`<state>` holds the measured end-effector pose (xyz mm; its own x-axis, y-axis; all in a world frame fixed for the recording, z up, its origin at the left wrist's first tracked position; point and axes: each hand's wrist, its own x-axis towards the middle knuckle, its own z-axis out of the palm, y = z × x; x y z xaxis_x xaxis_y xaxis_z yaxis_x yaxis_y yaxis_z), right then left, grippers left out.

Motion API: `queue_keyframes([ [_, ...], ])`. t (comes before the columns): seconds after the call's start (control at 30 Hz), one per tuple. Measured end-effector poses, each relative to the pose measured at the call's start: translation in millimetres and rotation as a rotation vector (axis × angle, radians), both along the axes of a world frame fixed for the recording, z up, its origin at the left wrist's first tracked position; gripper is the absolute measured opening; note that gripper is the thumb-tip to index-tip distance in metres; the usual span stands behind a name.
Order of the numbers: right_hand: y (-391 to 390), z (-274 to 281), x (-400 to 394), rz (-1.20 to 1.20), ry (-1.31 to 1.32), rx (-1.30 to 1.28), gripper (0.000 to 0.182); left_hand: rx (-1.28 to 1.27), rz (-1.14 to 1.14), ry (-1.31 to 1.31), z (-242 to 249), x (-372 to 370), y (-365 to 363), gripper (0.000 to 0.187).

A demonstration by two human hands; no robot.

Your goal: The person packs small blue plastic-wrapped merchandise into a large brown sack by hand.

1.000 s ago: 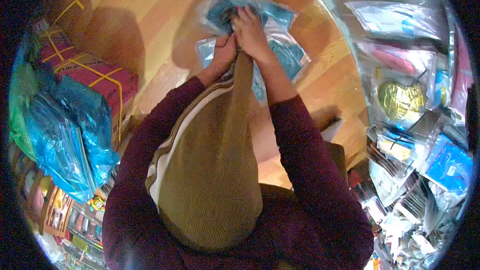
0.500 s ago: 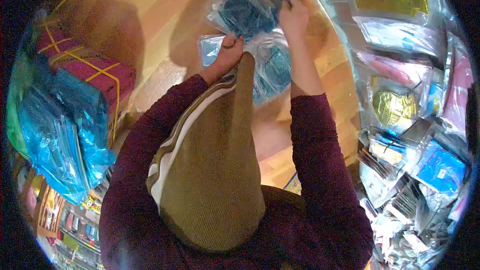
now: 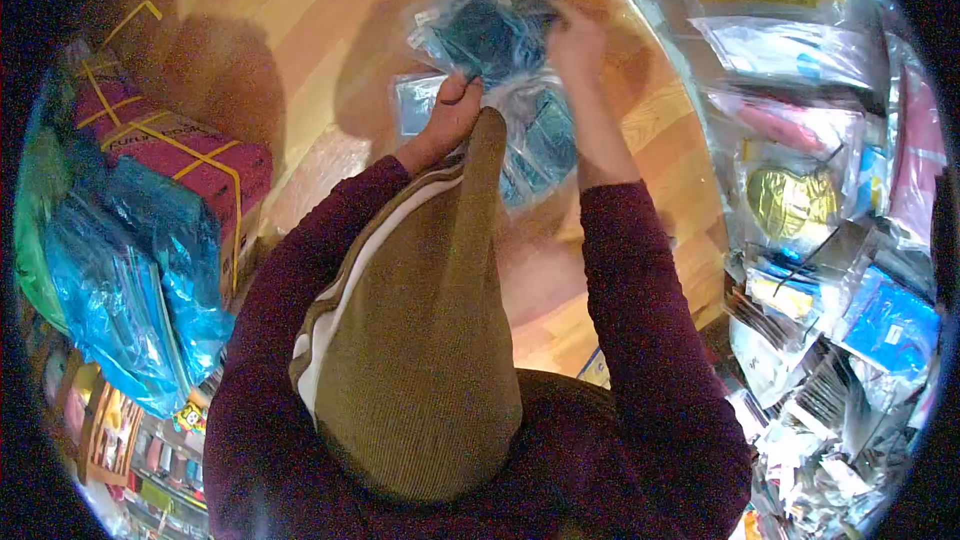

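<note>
My left hand (image 3: pixel 452 118) is closed, thumb and fingers pinching the near edge of a clear plastic bag (image 3: pixel 485 35) with dark blue-green contents. My right hand (image 3: pixel 578 45), partly blurred, curls at the bag's right side. Its fingers are round a small dark thing (image 3: pixel 541 0), smeared by motion, whose kind I cannot tell. Under the bag, on the wooden floor, lie more clear packets (image 3: pixel 545 135) with teal contents. A pale flat packet (image 3: pixel 415 105) sticks out just left of my left hand.
At left, a dark pink box (image 3: pixel 190 145) tied with yellow strapping stands behind blue plastic bags (image 3: pixel 120 270). Along the right lie many packaged goods, including a gold heart-shaped packet (image 3: pixel 792 202) and a blue packet (image 3: pixel 893 330). Bare wooden floor (image 3: pixel 310 0) surrounds the work.
My right hand has moved slightly left and down, bringing the dark thing over the bag's upper right corner. My left hand keeps its pinch and has barely moved.
</note>
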<state>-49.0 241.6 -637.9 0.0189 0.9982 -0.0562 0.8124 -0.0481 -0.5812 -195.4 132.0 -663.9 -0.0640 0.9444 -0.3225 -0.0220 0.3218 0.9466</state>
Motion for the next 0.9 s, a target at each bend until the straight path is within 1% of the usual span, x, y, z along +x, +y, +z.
queue_keyframes([
  [0.03, -5.8, 9.7, 4.3, -0.004, -0.002, -0.009, 0.028, 0.044, -0.038, 0.136, -4.9, -2.5, -2.8, 0.016],
  [0.07, -12.7, 21.2, 9.0, -0.081, -0.05, 0.054, 0.027, 0.017, 0.034, -0.001, -11.1, -0.6, -6.0, 0.017],
  [0.1, -19.5, 29.6, 14.1, -0.16, -0.103, 0.12, 0.026, 0.012, 0.026, -0.008, -7.9, 0.3, -9.1, 0.017],
  [0.17, -50.2, -0.6, 16.6, 0.07, -0.065, 0.19, 0.028, -0.142, 0.031, 0.032, 1.4, 0.3, -4.9, 0.017],
  [0.2, -69.9, -17.9, 9.3, 0.173, -0.108, 0.24, 0.031, -0.064, 0.017, 0.106, -8.7, -0.1, -4.3, 0.018],
  [0.23, -87.6, -30.0, 0.4, 0.279, -0.146, 0.288, 0.035, -0.059, 0.014, 0.106, -1.7, 2.0, -4.0, 0.018],
  [0.3, -115.8, -27.2, -10.0, 0.253, -0.015, 0.246, 0.033, -0.028, 0.046, 0.035, 16.9, 0.9, -3.8, 0.02],
  [0.33, -126.6, -25.0, -8.6, 0.252, -0.006, 0.247, 0.033, -0.028, 0.047, 0.044, 9.9, -2.3, -3.4, 0.02],
  [0.4, -153.0, -17.7, 1.9, 0.359, -0.004, 0.149, 0.027, -0.12, -0.062, 0.169, -6.9, -5.3, -7.6, 0.02],
  [0.53, -185.9, -15.2, 22.3, 0.382, -0.017, 0.111, 0.027, -0.039, -0.039, 0.103, 0.0, 1.5, -2.1, 0.02],
  [0.57, -195.3, -9.9, 26.7, 0.384, -0.04, 0.017, 0.027, -0.038, -0.044, 0.106, 2.8, 2.6, -4.1, 0.02],
  [0.6, -201.5, -7.3, 30.8, 0.39, -0.061, -0.073, 0.027, -0.074, -0.001, 0.066, 5.8, 4.1, -4.8, 0.02],
  [0.63, -215.9, -18.3, 39.4, 0.389, -0.057, -0.07, 0.027, -0.114, 0.043, 0.026, 6.9, 4.3, -4.8, 0.02],
  [0.67, -239.3, -40.3, 51.7, 0.31, 0.043, 0.034, 0.026, -0.117, 0.041, 0.028, 6.3, 3.1, -4.8, 0.02],
  [0.7, -243.4, -37.8, 50.5, 0.229, 0.141, 0.135, 0.026, -0.127, 0.026, 0.071, 4.2, 2.0, -4.5, 0.019],
  [0.73, -242.7, -38.0, 51.1, 0.23, 0.142, 0.129, 0.026, -0.137, 0.013, 0.113, 1.3, 1.0, -4.4, 0.019],
  [0.77, -241.7, -38.0, 54.0, 0.122, 0.196, 0.145, 0.024, -0.148, 0.012, 0.112, -3.4, -1.1, -4.5, 0.019],
  [0.8, -234.0, -22.6, 50.2, 0.008, 0.247, 0.157, 0.023, -0.201, -0.025, 0.086, -8.8, -4.1, -5.4, 0.019],
  [0.83, -217.9, -3.5, 44.9, 0.001, 0.245, 0.152, 0.023, -0.243, -0.061, 0.06, -10.8, -4.6, -4.8, 0.02],
  [0.87, -192.3, 16.1, 38.3, -0.008, 0.209, 0.158, 0.022, -0.045, 0.01, 0.047, -6.8, 0.0, -2.8, 0.021],
  [0.9, -171.5, 27.0, 33.0, -0.018, 0.174, 0.164, 0.022, -0.037, 0.006, 0.046, -8.5, 1.9, -0.1, 0.021],
])
